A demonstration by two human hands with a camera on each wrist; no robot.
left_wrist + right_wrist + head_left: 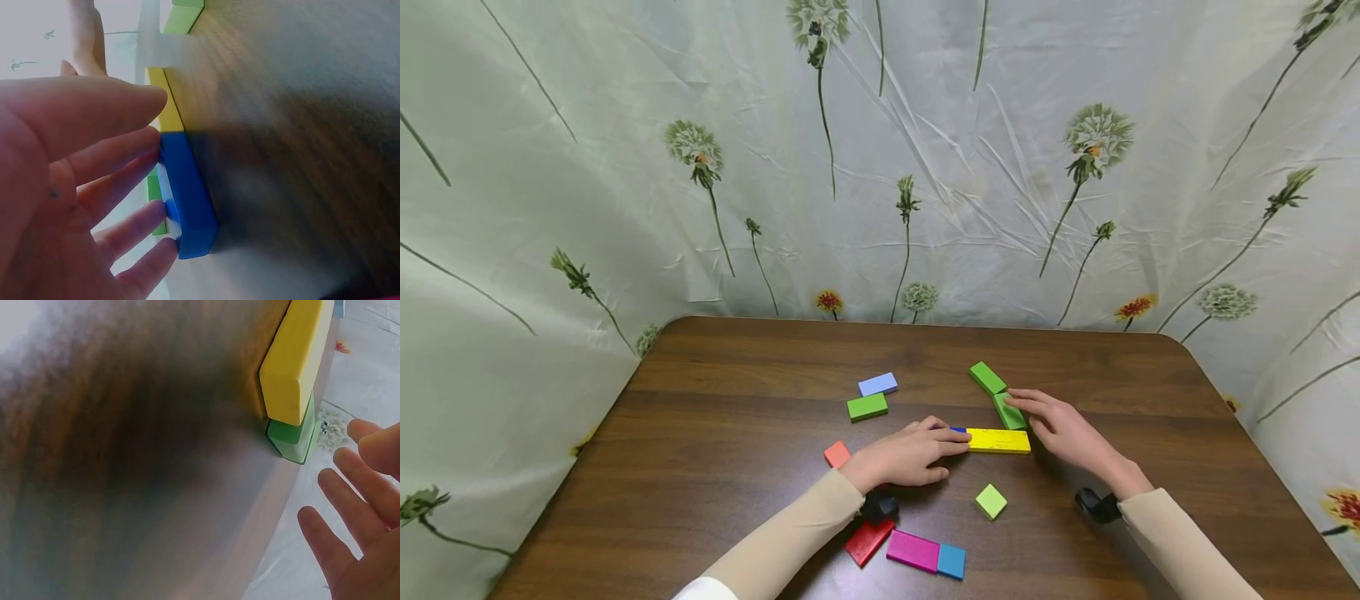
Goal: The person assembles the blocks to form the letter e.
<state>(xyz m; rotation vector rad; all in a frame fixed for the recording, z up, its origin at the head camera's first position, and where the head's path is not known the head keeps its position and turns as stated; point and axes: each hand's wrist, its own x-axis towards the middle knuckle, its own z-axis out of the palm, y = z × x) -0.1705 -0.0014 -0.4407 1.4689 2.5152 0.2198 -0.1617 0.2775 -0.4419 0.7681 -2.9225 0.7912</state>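
In the head view, a yellow block [998, 441] lies end to end with a blue block [192, 194], which is mostly hidden under my left hand [910, 454]. The fingertips of that hand rest along the blue block's far upper edge in the left wrist view, fingers fairly straight and the thumb stretched out by the yellow block. My right hand [1075, 429] hovers with spread, loosely bent fingers beside a green block [1009, 411] that stretches back from the yellow one's right end. Whether a fingertip touches the green block I cannot tell. Another green block [988, 377] lies beyond it, at an angle.
Behind the left hand lie a light blue block [877, 384] and a green block [867, 407]. Nearer are an orange block [837, 453], a red block [869, 545], a magenta block [913, 552], a blue block [951, 562] and a lime block [991, 502]. A curtain hangs behind the wooden table [737, 358].
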